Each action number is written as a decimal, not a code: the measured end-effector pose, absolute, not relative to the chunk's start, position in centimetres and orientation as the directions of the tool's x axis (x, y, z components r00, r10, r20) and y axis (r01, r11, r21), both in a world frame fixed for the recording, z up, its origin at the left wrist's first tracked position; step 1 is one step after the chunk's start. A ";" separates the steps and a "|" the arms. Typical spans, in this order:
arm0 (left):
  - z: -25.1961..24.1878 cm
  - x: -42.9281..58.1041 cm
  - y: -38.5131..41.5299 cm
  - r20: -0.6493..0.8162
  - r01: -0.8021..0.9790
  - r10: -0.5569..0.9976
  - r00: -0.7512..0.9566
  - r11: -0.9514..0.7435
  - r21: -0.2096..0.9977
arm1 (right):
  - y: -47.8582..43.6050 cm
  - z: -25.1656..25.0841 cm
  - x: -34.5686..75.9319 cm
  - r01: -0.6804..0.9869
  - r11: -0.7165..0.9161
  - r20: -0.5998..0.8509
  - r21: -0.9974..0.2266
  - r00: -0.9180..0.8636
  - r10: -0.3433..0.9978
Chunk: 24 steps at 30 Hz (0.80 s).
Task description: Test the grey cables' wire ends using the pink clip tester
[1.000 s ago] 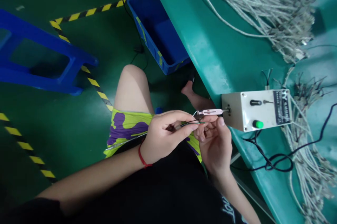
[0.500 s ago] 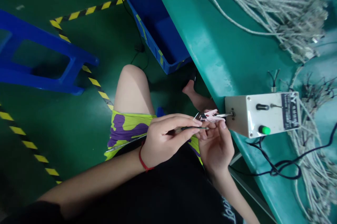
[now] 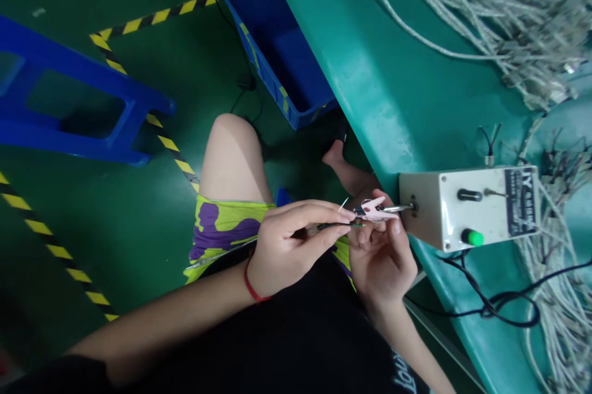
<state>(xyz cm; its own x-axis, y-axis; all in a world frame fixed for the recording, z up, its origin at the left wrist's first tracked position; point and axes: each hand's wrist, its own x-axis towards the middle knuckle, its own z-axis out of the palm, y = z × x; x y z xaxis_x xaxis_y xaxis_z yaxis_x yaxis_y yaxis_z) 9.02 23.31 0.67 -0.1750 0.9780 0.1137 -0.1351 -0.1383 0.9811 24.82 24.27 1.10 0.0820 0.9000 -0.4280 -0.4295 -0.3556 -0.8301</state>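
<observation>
My left hand (image 3: 289, 246), with a red string at the wrist, pinches a cable end between thumb and fingertips. A dark wire (image 3: 330, 225) and a green wire (image 3: 358, 224) come out of the pinch, and a white wire (image 3: 343, 204) sticks up from it. A pink spring clip (image 3: 371, 209) sits at the end of a metal shaft (image 3: 400, 208) on a white box machine (image 3: 423, 212). The thumb and a finger of my right hand (image 3: 382, 258) rest against the clip's two handles, palm turned up. The clip's jaws are partly hidden by my left fingertips.
Piles of clear-jacketed cables (image 3: 462, 5) lie on the green table (image 3: 351, 42). The machine has a green button (image 3: 475, 237) and a black cord (image 3: 490, 307). A blue bin (image 3: 263, 73) and a blue stool (image 3: 83, 98) stand on the floor.
The finger of my right hand has moved from near the wire ends up to the clip's upper handle. My left hand has kept its pinch. The view has shifted slightly.
</observation>
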 end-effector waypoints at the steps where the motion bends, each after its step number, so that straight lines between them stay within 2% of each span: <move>1: 0.7 9.0 23.3 0.108 -0.129 0.976 -0.187 -0.134 0.983 | 24.3 1.1 24.8 -0.417 -0.348 -0.418 -0.839 0.086 0.904; 24: -0.1 9.4 23.6 0.056 -0.106 0.979 -0.195 -0.078 0.991 | 24.2 0.1 24.9 -0.320 -0.314 -0.360 -0.894 0.097 0.928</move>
